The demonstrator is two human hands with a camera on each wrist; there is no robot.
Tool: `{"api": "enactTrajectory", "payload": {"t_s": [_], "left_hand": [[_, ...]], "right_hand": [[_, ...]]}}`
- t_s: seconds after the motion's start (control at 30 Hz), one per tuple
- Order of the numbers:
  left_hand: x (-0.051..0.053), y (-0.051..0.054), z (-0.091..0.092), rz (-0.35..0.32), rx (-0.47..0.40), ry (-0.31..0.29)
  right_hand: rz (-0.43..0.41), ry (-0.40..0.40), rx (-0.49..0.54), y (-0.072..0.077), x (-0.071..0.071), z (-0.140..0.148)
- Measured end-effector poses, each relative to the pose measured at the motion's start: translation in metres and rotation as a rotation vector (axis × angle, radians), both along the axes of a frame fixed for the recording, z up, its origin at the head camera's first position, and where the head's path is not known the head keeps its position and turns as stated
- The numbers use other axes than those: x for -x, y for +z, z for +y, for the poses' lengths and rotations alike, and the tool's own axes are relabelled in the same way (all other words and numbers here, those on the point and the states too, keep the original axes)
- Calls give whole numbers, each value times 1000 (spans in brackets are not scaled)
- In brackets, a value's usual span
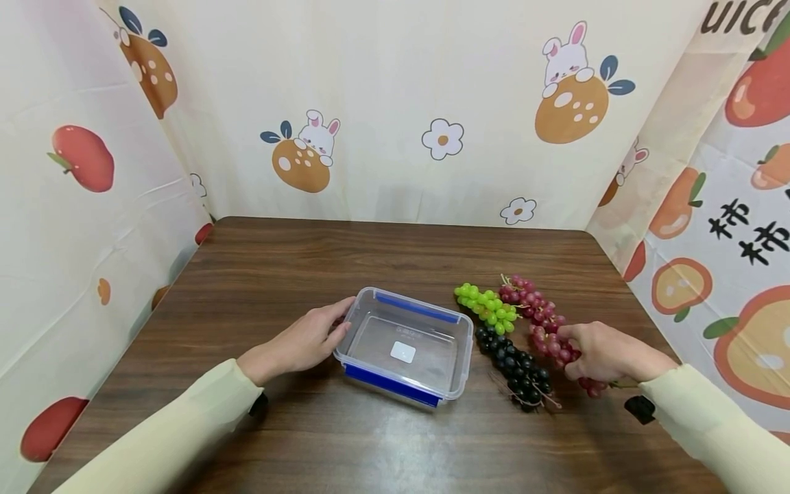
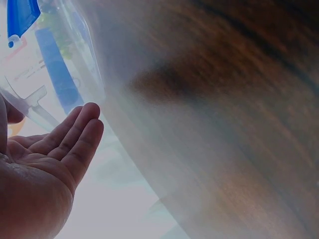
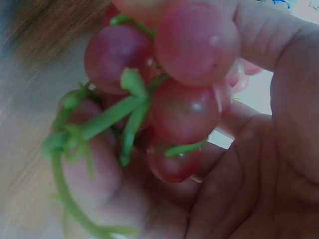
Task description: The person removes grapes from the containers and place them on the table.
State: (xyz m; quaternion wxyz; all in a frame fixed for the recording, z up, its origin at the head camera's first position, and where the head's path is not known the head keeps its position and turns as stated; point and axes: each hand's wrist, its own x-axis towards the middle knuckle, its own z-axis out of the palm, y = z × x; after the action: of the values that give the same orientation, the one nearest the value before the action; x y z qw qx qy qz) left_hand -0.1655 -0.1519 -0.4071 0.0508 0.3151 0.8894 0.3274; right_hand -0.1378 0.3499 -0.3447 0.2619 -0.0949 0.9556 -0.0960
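Observation:
A clear plastic food container [image 1: 404, 387] with blue clips sits without a lid in the middle of the table, a white label on its bottom. My left hand [image 1: 308, 337] rests at its left side; in the left wrist view the fingers [image 2: 82, 142] look fairly straight along the wall. To the right, my right hand [image 1: 600, 353] grips a bunch of red grapes [image 1: 551, 345], its fingers curled round the fruit. The right wrist view shows these grapes [image 3: 194, 45] and their green stem close up, within the palm and fingers.
Beside the container lie a green grape bunch [image 1: 487, 307], a black grape bunch [image 1: 515, 367] and more red grapes [image 1: 531, 298] behind. All are on a dark wooden table [image 1: 290, 247]. Printed curtains [image 1: 382, 89] stand behind it and at both sides.

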Motion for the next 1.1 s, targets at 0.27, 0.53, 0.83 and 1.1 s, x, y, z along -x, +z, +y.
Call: {"api": "enactTrajectory", "payload": {"t_s": [0.27,0.53,0.83,1.1], "left_hand": [[0,1,1,-5,-4,-2],[0,0,1,-6,-4,1],[0,0,1,-14,-2,0],[0,1,0,-3,-3,0]], "right_hand": [[-25,-7,-30,-5,1,0],[-6,-1,-25,-9,0,2],[10,14,-23,-12,-2,1],[16,37,-42,-11,-2,2]]}}
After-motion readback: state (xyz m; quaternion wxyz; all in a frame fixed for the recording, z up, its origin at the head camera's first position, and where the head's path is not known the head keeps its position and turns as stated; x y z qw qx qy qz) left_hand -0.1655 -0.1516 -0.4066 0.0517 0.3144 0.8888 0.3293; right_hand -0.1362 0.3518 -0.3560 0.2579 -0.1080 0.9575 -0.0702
